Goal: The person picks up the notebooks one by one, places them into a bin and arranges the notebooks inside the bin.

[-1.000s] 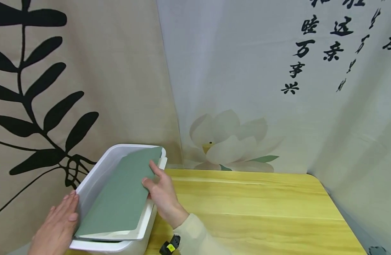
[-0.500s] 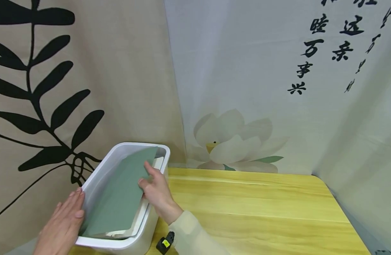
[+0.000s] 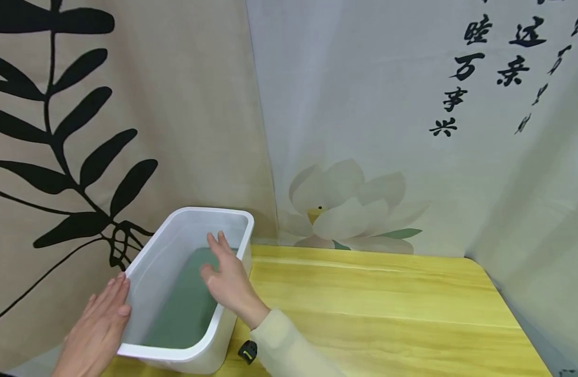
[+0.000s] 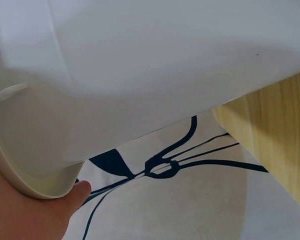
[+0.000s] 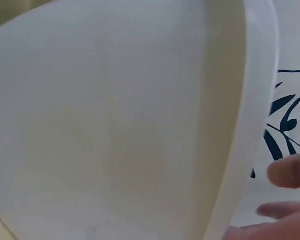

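Note:
A white plastic bin [image 3: 147, 272] stands at the left of the table. Flat on its floor lies a green-covered notebook [image 3: 185, 309], its pages out of sight from above. My left hand [image 3: 97, 327] rests with straight fingers against the bin's left rim; in the left wrist view the thumb side of that hand [image 4: 35, 215] shows at the rim. Over the bin's right rim is my right hand [image 3: 232, 285], fingers spread and holding nothing. The right wrist view has its fingers [image 5: 290, 172] just past the bin's rim [image 5: 255, 100].
The yellow wood-grain table [image 3: 364, 303] extends to the right of the bin. Behind it hang a beige curtain [image 3: 189, 104] with a dark leaf print and a pale curtain [image 3: 364, 104] with black writing and a lotus. A black wrist device [image 3: 248, 352] sits at the right sleeve.
My right hand has let go of the notebook, which has dropped from near the rim to the bin's floor. The right fingers have spread. My left hand stays at the rim.

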`<state>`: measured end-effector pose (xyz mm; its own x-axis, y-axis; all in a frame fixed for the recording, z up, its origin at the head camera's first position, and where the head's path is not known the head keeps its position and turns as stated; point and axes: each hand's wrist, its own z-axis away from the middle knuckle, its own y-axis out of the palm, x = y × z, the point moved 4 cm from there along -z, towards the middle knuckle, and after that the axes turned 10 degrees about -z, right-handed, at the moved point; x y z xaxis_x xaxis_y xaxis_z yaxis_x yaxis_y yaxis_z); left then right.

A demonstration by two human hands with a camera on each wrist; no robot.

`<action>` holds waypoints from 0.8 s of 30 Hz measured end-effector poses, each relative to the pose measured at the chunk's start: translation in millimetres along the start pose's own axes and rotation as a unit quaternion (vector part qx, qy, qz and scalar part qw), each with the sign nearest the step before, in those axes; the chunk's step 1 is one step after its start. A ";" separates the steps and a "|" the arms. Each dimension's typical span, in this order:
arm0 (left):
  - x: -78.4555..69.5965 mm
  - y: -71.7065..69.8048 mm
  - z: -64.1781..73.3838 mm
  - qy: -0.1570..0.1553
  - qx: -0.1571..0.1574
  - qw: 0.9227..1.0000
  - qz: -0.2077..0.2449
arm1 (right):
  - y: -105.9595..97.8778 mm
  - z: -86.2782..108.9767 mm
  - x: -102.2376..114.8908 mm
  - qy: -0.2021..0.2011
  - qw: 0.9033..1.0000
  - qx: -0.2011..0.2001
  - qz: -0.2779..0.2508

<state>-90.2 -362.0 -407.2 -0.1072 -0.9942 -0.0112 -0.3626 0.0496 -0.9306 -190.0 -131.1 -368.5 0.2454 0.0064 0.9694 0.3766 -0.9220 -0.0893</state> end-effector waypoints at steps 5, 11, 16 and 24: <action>1.0 -1.5 -4.2 0.011 -0.024 0.999 0.020 | -20.3 15.7 4.9 -0.062 0.998 -0.007 -0.030; 5.7 -3.4 -7.2 0.009 -0.058 0.997 0.051 | -54.5 41.7 -1.9 -0.104 0.994 -0.010 0.033; 9.1 -2.8 -9.2 -0.018 -0.061 0.996 0.066 | -88.7 63.7 -16.3 -0.114 0.988 -0.014 0.106; 3.7 -17.3 -13.9 -0.059 -0.045 0.997 0.025 | -142.0 96.9 -38.6 -0.110 0.972 -0.043 0.202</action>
